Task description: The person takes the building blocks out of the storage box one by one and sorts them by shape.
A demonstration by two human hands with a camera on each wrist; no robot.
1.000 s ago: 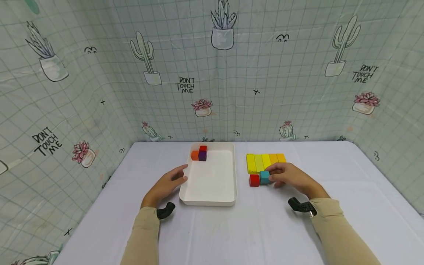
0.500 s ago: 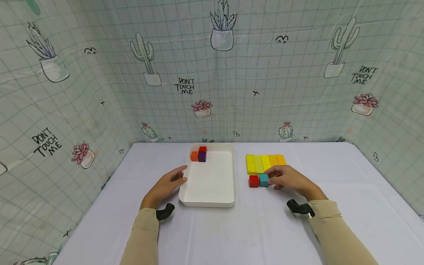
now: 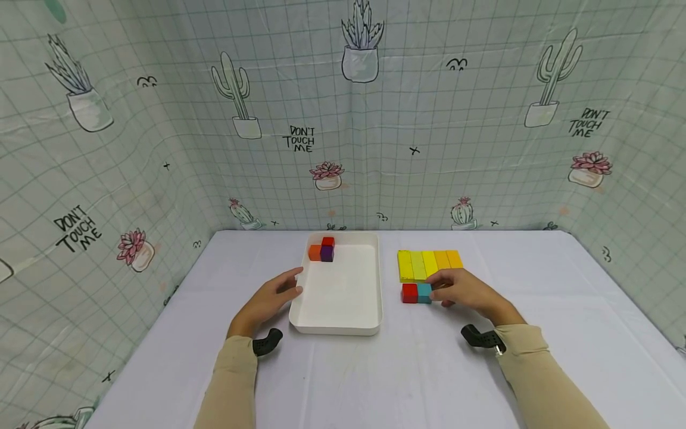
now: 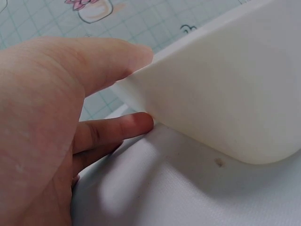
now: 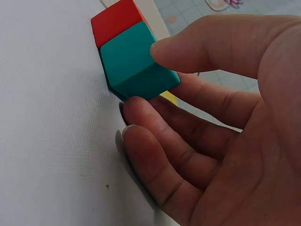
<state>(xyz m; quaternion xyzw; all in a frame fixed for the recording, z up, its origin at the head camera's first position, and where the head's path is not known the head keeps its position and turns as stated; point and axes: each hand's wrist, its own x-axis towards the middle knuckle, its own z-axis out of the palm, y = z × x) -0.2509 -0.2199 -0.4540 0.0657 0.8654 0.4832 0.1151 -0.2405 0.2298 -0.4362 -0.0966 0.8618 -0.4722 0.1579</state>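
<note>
My right hand (image 3: 467,291) pinches a teal cube (image 3: 423,292) between thumb and fingers. That cube sits on the white table flush against a red cube (image 3: 409,293) on its left; the right wrist view shows their faces meeting. Over at the left, my left hand (image 3: 269,301) touches the side of a white tray (image 3: 343,298). In the left wrist view the thumb (image 4: 136,57) meets the tray's rim, and a fingertip (image 4: 143,123) touches low on the outer wall. An orange cube (image 3: 315,253), a purple cube (image 3: 327,254) and another red cube (image 3: 328,241) lie in the tray's far left corner.
Just behind the teal and red cubes, several yellow and orange-yellow blocks (image 3: 423,266) lie side by side in a row. A patterned cloth (image 3: 407,119) hangs behind and beside the table (image 3: 343,381).
The teal cube has moved slightly toward me and left with my right hand, closing the gap to the red cube. My left hand and the tray have stayed put.
</note>
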